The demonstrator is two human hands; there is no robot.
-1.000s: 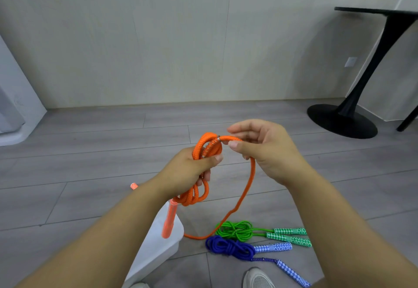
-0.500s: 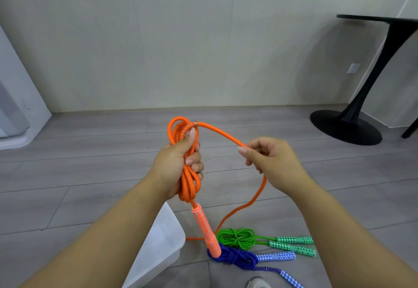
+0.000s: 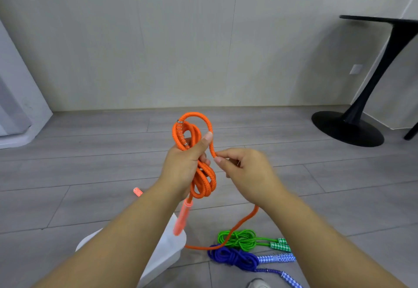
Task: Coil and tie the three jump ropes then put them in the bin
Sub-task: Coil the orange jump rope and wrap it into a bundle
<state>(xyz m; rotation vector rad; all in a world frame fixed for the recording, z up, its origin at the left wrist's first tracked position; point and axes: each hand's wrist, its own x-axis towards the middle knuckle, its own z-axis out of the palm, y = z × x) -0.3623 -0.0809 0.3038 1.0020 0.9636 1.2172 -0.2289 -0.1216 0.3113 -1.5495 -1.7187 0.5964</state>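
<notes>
Grey floor [image 3: 90,174], bin [image 3: 167,249] near left: left hand [image 3: 183,165] clenches orange rope coil [image 3: 203,181] mid-air, right hand [image 3: 246,170] pinches its loose strand [image 3: 211,145]; a slack thumb could spill the loops before tying.

Grey plank floor [image 3: 90,168] meets a pale panelled wall [image 3: 135,39] at twelve o'clock. A black pedestal table [image 3: 376,77] stands at two o'clock, a wall socket [image 3: 355,69] beside it.

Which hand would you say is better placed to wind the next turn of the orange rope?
The right hand: it pinches the free length of the orange rope, while the left hand is busy gripping the coil.
</notes>
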